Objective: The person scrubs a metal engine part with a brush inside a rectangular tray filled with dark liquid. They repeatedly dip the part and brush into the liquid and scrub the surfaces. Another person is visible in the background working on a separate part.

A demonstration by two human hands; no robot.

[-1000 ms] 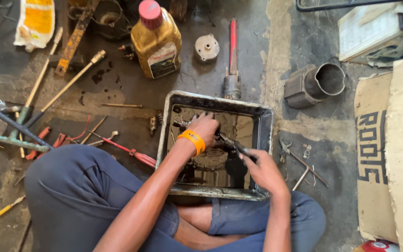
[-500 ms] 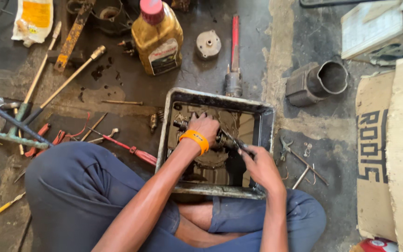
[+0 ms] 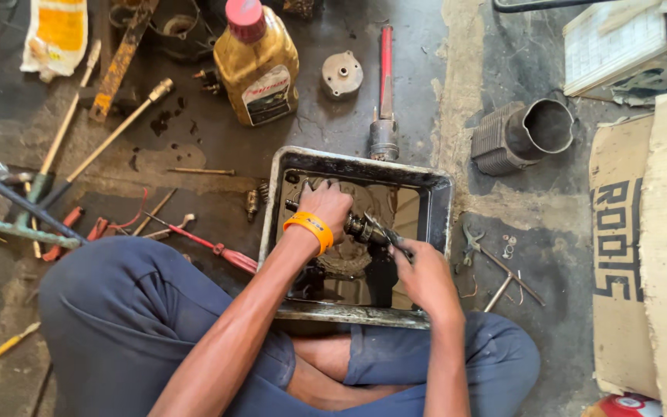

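I sit cross-legged over a dirty rectangular metal tray (image 3: 287, 166) holding dark liquid and greasy engine parts. My left hand (image 3: 327, 202), with an orange band on its wrist, grips a small metal shaft-like part (image 3: 358, 227) over the tray. My right hand (image 3: 424, 276) holds a thin dark tool (image 3: 386, 235) whose tip meets that part. A round gear-like piece (image 3: 345, 259) lies under the hands, partly hidden.
An amber oil bottle (image 3: 256, 66) with a red cap stands behind the tray. Near it lie a round metal cap (image 3: 342, 75), a red-handled tool (image 3: 384, 85) and a finned cylinder (image 3: 523, 135). Screwdrivers, rods and pliers (image 3: 476, 241) litter the floor; cardboard (image 3: 650, 247) sits right.
My left hand has shifted slightly toward me in the tray, and my right hand has brought the tool in closer against the held part. The view has barely moved.
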